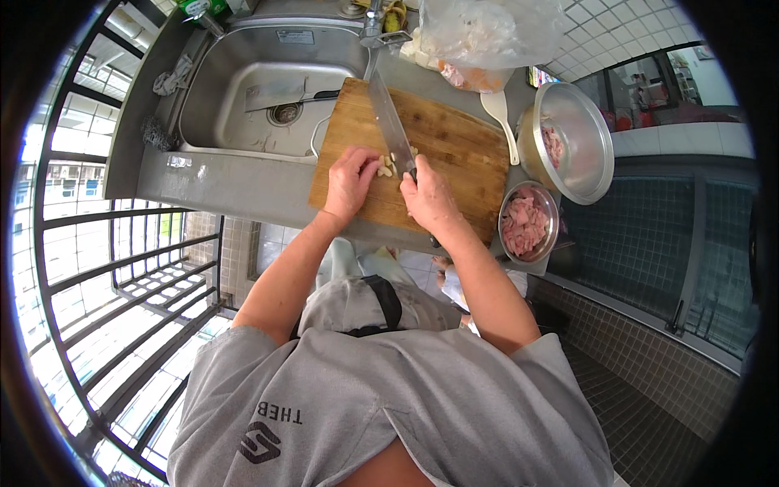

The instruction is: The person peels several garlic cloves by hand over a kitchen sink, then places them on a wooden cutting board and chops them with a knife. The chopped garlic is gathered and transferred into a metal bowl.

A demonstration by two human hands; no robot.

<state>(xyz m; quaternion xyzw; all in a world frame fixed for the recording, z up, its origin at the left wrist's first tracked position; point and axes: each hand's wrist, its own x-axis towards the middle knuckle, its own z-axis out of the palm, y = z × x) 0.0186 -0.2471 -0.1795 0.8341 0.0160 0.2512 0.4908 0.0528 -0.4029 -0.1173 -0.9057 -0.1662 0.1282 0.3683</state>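
My right hand (431, 192) grips the dark handle of a cleaver-like kitchen knife (389, 115). Its broad blade slants away up the wooden cutting board (447, 122). Just left of the blade lie several small pale pieces, likely garlic (384, 170), and a few more show on its right side. My left hand (352, 181) rests on the board with curled fingers, the tips touching or right beside those pieces. Whether a piece is pinched between them is hidden.
A second knife (286, 97) lies in the steel sink (213, 131) on the left. Right of the board are a white rice paddle (500, 119), a tilted metal bowl (584, 158) with some meat, and a bowl of sliced raw meat (524, 222). Plastic bags (487, 36) stand behind.
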